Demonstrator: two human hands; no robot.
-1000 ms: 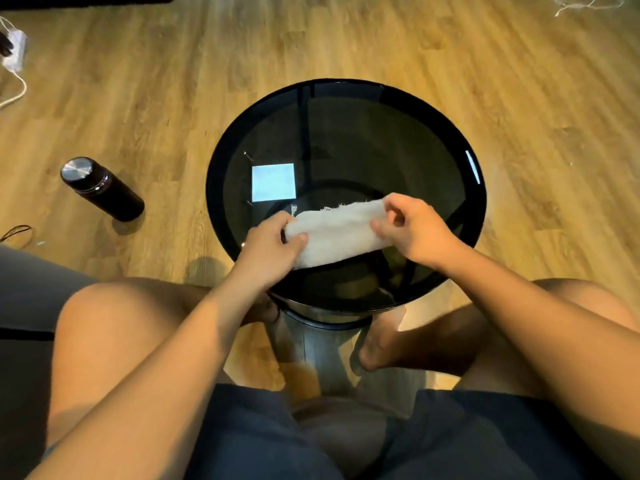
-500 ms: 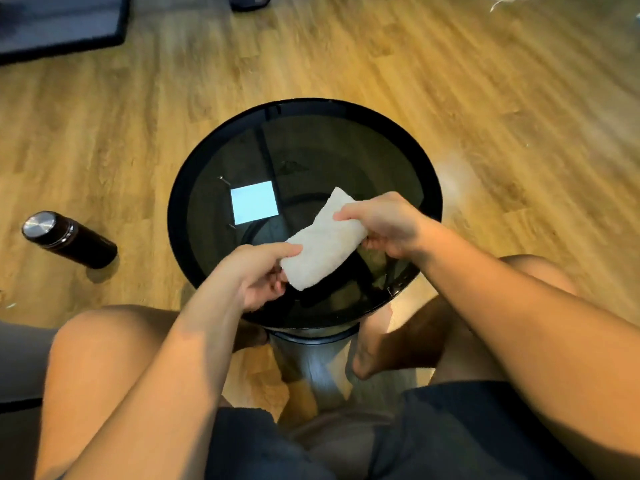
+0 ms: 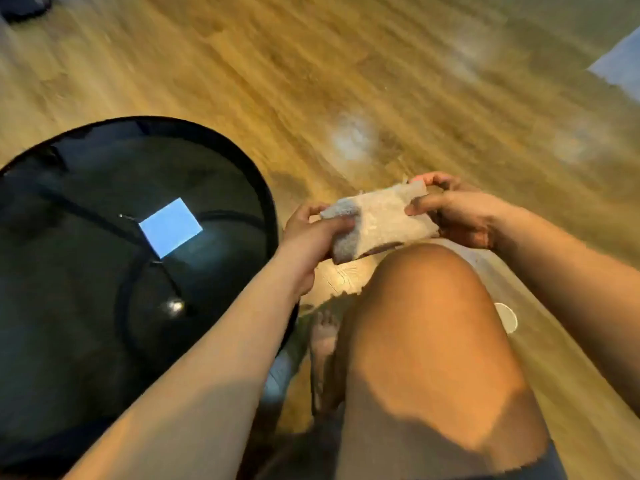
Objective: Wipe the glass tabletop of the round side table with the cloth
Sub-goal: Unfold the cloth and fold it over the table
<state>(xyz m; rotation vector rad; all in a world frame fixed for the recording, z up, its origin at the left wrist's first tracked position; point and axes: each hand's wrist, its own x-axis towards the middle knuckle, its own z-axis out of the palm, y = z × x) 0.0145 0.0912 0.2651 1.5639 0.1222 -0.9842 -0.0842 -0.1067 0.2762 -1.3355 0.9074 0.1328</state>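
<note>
The cloth (image 3: 377,223) has left the glass. Half a second ago both hands held it over the tabletop; now they hold it to the right of the table, in the air above the person's right knee (image 3: 426,289). The view has swung right as well, and the wooden floor (image 3: 311,64) is streaked with motion blur.

The left hand (image 3: 304,244) has its thumb and fingers curled round the cloth's left end, which lies in shadow. The right hand (image 3: 464,216) pinches the right end, its fingertips (image 3: 420,206) closed on the upper edge. Between them the cloth spans as a thick folded pad. Whether its lower edge brushes the knee cannot be told.

Both bare forearms reach in from the bottom of the view, and the left one crosses over the table's right-hand rim. The round side table (image 3: 272,216) fills the left side. Its dark glass tabletop (image 3: 86,271) shows a pale square reflection (image 3: 170,226). The left hand is just beside the rim, and the cloth is clear of it. A bare foot (image 3: 323,337) rests on the floor between table and knee, and a small white round thing (image 3: 506,317) lies right of the knee.

The cloth looks soft, light and limp — likely terry, so it should bunch and fold easily. It probably works best kept folded flat under the palm and fingers. The smooth, hard glass should let it glide under steady, even pressure.
</note>
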